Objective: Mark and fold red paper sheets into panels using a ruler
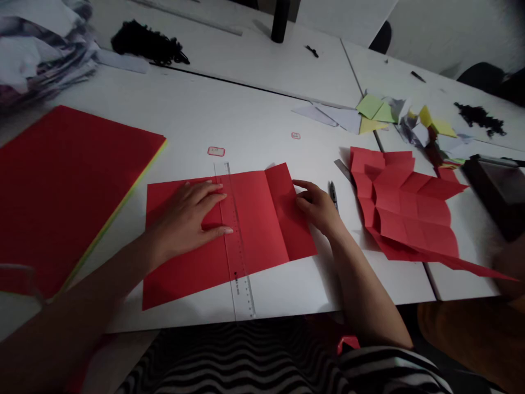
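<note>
A sheet of red paper (256, 219) lies before me, creased near its right side, with the right flap (287, 210) tilted up a little. Across the sheet runs a clear plastic ruler (241, 273), its near end reaching past the paper to the table edge. My left hand (192, 210) rests flat on the paper, fingers spread, fingertips at the ruler's left edge. At the flap's right edge, my right hand (315, 203) has its thumb and curled fingers closed on the paper. A dark pen (333, 194) lies just right of that hand.
A stack of large red sheets (77, 186) lies at left, a yellow edge showing beneath. Folded, creased red paper (410, 208) stands at right, near a dark box (496, 191). Paper scraps (377, 112), a black bottle (280, 22) and a black tangled bundle (147, 42) are farther back.
</note>
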